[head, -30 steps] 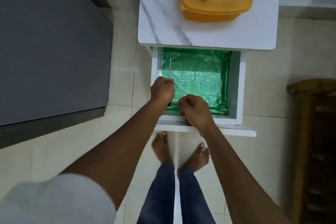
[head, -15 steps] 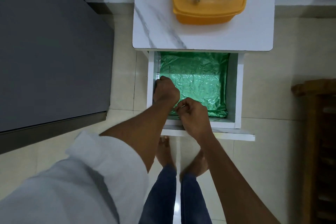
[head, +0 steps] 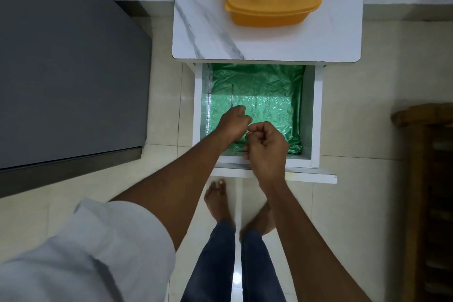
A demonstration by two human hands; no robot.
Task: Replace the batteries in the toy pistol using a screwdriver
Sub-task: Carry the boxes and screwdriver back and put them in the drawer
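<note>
Head view shows the left hand (head: pixel 232 121) curled round a thin metal-shafted screwdriver (head: pixel 232 95) pointing away over the green-lined white drawer (head: pixel 316 115), the right hand (head: pixel 267 147) clenched just beside it, contents hidden; the toy pistol is unseen.

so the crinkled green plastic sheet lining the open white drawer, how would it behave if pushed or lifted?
The crinkled green plastic sheet would probably be floppy: it is creased all over and bunched along the near edge. Its glossy sheen hints it is slippery. It looks thin and light, so a push would likely slide or wrinkle it across the open white drawer.
</note>
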